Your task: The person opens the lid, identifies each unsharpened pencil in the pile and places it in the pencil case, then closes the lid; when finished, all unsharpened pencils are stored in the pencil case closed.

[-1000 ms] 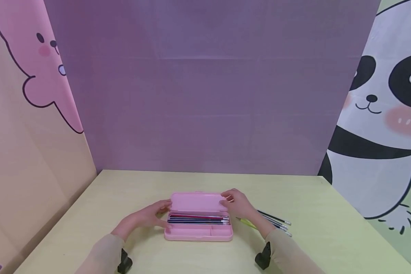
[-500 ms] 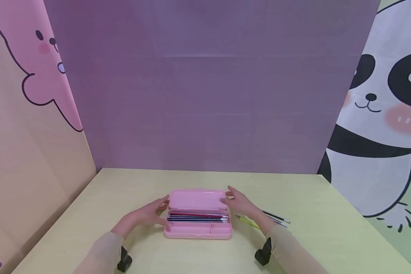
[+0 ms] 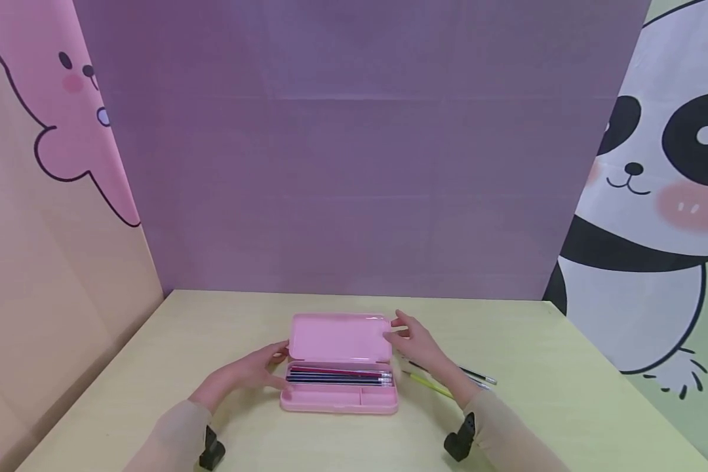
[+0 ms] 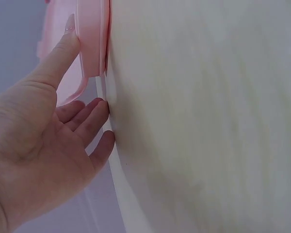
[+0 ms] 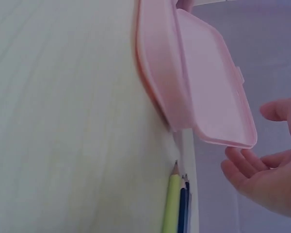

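A pink pencil case [image 3: 330,398] lies on the table with its lid [image 3: 339,337] raised at the back. Several dark pencils and a red one [image 3: 336,372] fill its rear compartment. At the case's left end is my left hand [image 3: 248,370]; its thumb [image 4: 58,58] rests on the rim, while the other fingers bend loosely near the tabletop behind. My right hand [image 3: 415,341] is at the lid's right edge. In the right wrist view its fingertips [image 5: 237,162] touch the lid's corner and the thumb stands apart from it.
A yellow-green pencil [image 3: 427,383] and several dark pencils [image 3: 478,375] lie on the table [image 3: 242,446] right of the case, partly under my right forearm. A purple backdrop [image 3: 354,164] stands behind, with cartoon panels at both sides.
The lid has swung up from lying further back to a steeper angle. My right hand has risen along with it, while my left hand stays at the case's left end.
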Motion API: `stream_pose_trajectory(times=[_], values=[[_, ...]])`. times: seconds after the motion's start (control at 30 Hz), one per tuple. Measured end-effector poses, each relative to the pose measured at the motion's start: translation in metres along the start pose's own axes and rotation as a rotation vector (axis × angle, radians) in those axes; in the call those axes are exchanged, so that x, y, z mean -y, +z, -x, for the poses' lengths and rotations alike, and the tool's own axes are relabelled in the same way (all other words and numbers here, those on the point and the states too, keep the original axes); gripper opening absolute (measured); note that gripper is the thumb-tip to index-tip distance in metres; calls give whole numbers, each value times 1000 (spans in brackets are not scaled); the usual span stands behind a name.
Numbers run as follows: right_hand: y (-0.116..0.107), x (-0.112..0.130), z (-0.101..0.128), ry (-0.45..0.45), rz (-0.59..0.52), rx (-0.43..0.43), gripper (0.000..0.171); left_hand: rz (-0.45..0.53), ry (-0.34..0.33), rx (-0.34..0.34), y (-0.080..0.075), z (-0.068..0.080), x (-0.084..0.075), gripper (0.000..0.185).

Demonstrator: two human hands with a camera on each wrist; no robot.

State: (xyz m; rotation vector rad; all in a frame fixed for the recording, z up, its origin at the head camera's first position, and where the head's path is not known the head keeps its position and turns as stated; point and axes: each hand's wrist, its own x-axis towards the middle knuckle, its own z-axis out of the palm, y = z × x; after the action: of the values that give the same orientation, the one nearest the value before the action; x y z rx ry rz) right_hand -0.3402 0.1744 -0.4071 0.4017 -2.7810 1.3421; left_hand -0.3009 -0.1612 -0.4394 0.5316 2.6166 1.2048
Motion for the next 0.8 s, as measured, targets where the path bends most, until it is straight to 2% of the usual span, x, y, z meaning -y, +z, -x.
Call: stream_pose_trajectory(times=[0.27,0.37,0.47,0.6,0.7,0.8], values=[[-7,4,12,-146,-7,-18,49,-51,-49,-37,1,0,-1,78],[-9,5,20,-157,-28,-36,39,-68,-73,-53,2,0,-1,72],[-10,8,27,-131,-72,-33,35,-71,-77,-65,3,1,-2,66],[-13,9,36,-74,-126,-8,33,-76,-31,-71,3,4,-4,60],[-13,9,43,-85,-104,35,28,-67,16,-57,1,6,-5,63],[-12,9,50,-138,-75,81,23,-23,53,-13,-4,9,-4,75]])
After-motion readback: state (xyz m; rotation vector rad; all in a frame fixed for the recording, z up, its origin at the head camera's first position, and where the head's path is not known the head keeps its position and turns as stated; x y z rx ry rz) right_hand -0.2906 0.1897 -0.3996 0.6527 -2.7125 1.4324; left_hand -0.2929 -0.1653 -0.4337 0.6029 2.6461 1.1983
